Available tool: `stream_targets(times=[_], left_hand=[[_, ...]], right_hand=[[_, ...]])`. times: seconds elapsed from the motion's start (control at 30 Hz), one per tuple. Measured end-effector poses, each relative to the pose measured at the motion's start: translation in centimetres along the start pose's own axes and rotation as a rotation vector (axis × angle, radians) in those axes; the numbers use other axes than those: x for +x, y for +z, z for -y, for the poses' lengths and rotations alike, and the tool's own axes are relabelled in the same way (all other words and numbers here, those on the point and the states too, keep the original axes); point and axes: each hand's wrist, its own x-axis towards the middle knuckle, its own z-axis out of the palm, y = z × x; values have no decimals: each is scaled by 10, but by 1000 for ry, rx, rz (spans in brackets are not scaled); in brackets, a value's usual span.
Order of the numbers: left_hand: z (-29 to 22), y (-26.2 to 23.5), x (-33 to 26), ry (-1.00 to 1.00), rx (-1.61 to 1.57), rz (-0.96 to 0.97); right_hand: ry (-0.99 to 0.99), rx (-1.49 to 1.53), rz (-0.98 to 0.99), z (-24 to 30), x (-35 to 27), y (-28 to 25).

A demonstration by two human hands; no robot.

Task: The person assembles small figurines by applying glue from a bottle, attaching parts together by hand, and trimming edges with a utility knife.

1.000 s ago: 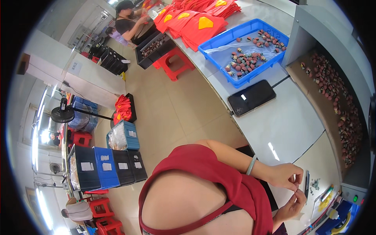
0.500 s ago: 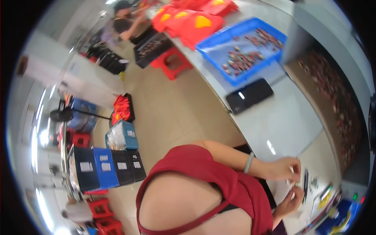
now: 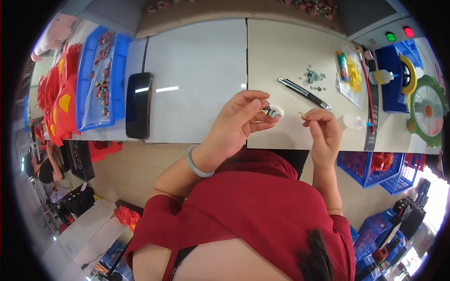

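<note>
My left hand [image 3: 239, 122] pinches a small white and dark toy part [image 3: 272, 110] just above the white table [image 3: 197, 70]. A pale bangle [image 3: 196, 164] sits on that wrist. My right hand [image 3: 323, 129] is a little to the right and holds a thin yellowish stick [image 3: 302, 114] between thumb and fingers, its tip pointing at the small part. The two hands are close but do not touch.
A black pen [image 3: 304, 92] lies beyond the hands, with tiny loose parts [image 3: 314, 76], glue bottles [image 3: 382, 76] and a small fan [image 3: 427, 112] to the right. A dark phone [image 3: 138, 105] and a blue tray [image 3: 101, 75] of small pieces sit left. Blue crates [image 3: 379, 171] stand under the table.
The view has swung round to face the table head-on. Both hands, earlier at the lower right edge, now sit mid-frame, still holding small things close together.
</note>
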Motion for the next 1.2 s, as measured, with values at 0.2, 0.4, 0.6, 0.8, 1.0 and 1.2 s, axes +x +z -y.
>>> stream_targets(times=[0.2,0.4,0.6,0.8,1.0,1.2], left_hand=[[6,4,1,-20,-8,68],[2,14,4,-14,105,116],[5,13,5,7,126,116],[4,15,4,-40,137,120],[7,20,4,93,452,117],[11,11,4,387,785,96]], right_hand=[[35,62,7,2,-9,-10],[71,114,-2,9,-14,-9],[-385,-108,-106,51,-16,-33],[-46,-277,-619,53,47,-141],[243,-296,-141,-14,91,-183],[342,-427,-38,-34,116,-181]])
